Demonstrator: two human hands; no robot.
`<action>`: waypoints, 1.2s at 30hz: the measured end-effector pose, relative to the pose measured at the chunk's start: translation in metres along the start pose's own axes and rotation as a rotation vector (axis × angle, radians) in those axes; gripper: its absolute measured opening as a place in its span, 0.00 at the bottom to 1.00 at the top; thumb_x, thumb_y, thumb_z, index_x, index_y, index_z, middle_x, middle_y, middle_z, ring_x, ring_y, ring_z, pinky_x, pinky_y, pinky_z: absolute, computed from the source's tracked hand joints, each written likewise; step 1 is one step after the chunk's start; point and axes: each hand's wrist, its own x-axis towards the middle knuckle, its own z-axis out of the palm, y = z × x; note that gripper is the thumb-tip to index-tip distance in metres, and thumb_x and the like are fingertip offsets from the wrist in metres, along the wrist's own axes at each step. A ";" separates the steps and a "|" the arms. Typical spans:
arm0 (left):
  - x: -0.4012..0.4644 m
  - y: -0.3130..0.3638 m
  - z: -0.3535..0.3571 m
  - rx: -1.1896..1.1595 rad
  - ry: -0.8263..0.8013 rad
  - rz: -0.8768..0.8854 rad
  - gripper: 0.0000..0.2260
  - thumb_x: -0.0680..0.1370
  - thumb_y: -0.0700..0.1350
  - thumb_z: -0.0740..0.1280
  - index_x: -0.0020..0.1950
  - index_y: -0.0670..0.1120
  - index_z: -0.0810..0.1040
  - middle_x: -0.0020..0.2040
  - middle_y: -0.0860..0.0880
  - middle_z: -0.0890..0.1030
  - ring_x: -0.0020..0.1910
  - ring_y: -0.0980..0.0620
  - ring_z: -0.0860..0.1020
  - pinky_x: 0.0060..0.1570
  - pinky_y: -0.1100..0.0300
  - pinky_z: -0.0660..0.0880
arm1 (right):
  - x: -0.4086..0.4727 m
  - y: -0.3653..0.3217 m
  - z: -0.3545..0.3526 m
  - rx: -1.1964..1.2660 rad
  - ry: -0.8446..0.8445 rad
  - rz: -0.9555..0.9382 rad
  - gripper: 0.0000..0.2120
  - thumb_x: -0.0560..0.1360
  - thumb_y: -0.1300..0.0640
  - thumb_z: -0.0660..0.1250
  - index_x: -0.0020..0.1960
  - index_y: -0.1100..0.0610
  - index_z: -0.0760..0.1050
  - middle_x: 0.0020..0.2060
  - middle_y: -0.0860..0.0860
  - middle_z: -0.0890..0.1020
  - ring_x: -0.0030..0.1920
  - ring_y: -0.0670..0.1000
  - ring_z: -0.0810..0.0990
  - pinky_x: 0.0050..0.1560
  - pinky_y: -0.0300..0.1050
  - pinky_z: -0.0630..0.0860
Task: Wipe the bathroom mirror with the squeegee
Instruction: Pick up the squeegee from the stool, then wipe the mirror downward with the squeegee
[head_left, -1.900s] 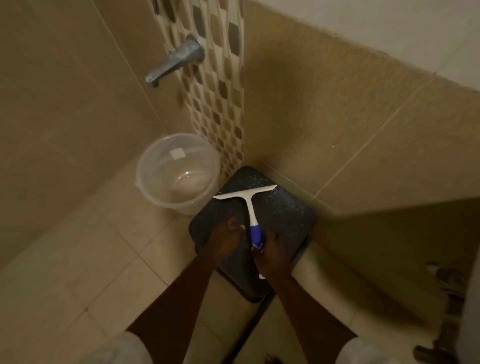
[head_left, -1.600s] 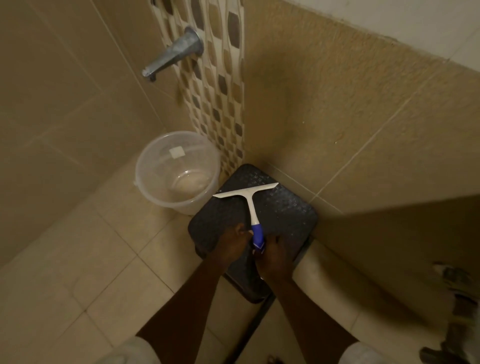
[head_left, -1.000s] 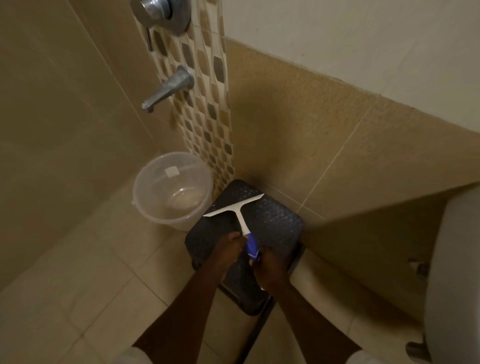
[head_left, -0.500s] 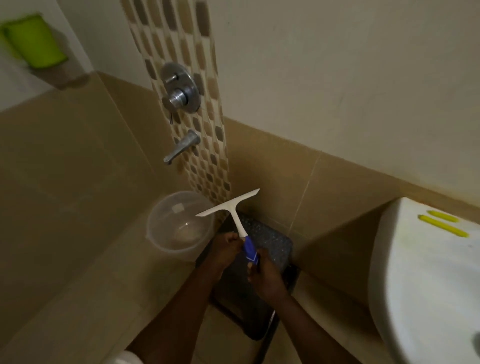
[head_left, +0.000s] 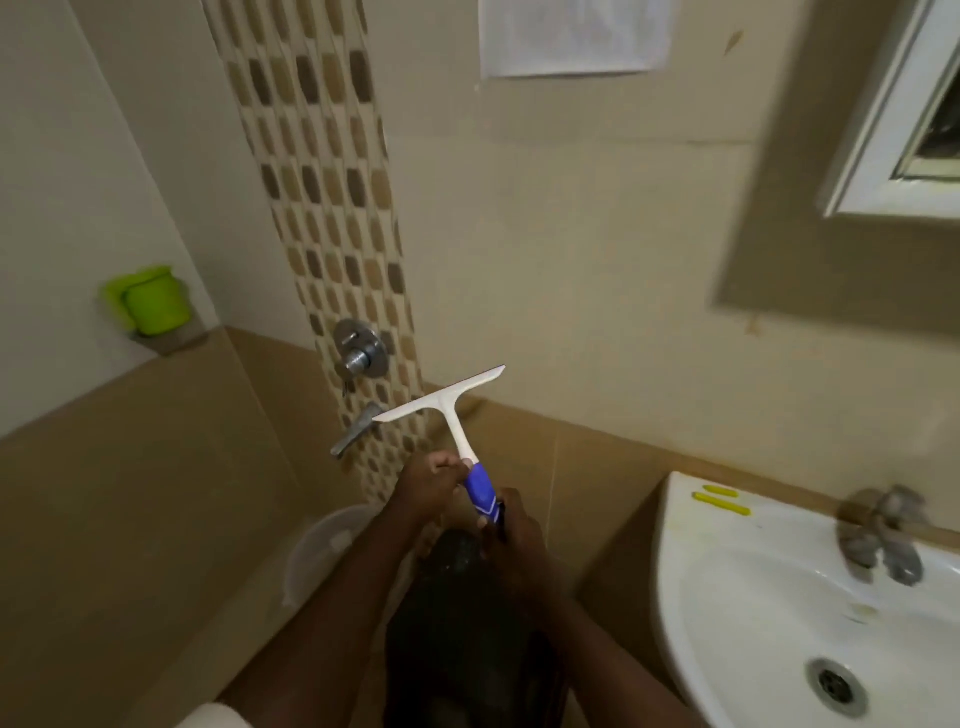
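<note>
The squeegee (head_left: 451, 410) has a white blade, a white neck and a blue handle. It is held up in the air at mid-frame, blade tilted up to the right. My left hand (head_left: 428, 480) grips the top of the handle and my right hand (head_left: 511, 535) grips its lower end. The mirror (head_left: 904, 114), in a white frame, hangs on the wall at the upper right, partly cut off by the frame edge and well apart from the squeegee.
A white washbasin (head_left: 810, 603) with a tap (head_left: 878, 535) is at the lower right. A black stool (head_left: 467, 639) and a clear bucket (head_left: 317, 556) stand below my arms. Shower valve (head_left: 360, 353) and spout (head_left: 356, 428) are on the patterned wall. A green cup (head_left: 153, 301) sits on the left ledge.
Both hands lifted the squeegee off the black stool and raised it. My view swung up and right, bringing the basin and the mirror into sight.
</note>
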 end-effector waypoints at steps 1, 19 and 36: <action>-0.004 0.012 -0.002 0.000 -0.014 0.026 0.11 0.77 0.40 0.65 0.47 0.31 0.79 0.39 0.40 0.78 0.36 0.49 0.74 0.38 0.62 0.70 | -0.001 -0.011 -0.004 0.005 0.030 -0.030 0.07 0.77 0.55 0.61 0.55 0.52 0.67 0.39 0.43 0.77 0.34 0.36 0.76 0.33 0.29 0.70; -0.078 0.222 0.028 -0.111 -0.107 0.599 0.06 0.73 0.41 0.71 0.43 0.38 0.80 0.37 0.43 0.79 0.37 0.51 0.75 0.43 0.54 0.75 | -0.037 -0.151 -0.137 -0.021 0.439 -0.397 0.06 0.78 0.48 0.58 0.54 0.42 0.64 0.35 0.51 0.77 0.33 0.54 0.76 0.36 0.56 0.76; -0.130 0.375 0.107 -0.184 -0.174 1.041 0.05 0.72 0.46 0.71 0.38 0.47 0.79 0.34 0.51 0.79 0.41 0.45 0.78 0.44 0.52 0.77 | -0.069 -0.229 -0.291 -0.047 0.630 -0.611 0.07 0.77 0.48 0.57 0.56 0.43 0.65 0.31 0.47 0.76 0.30 0.44 0.74 0.31 0.37 0.72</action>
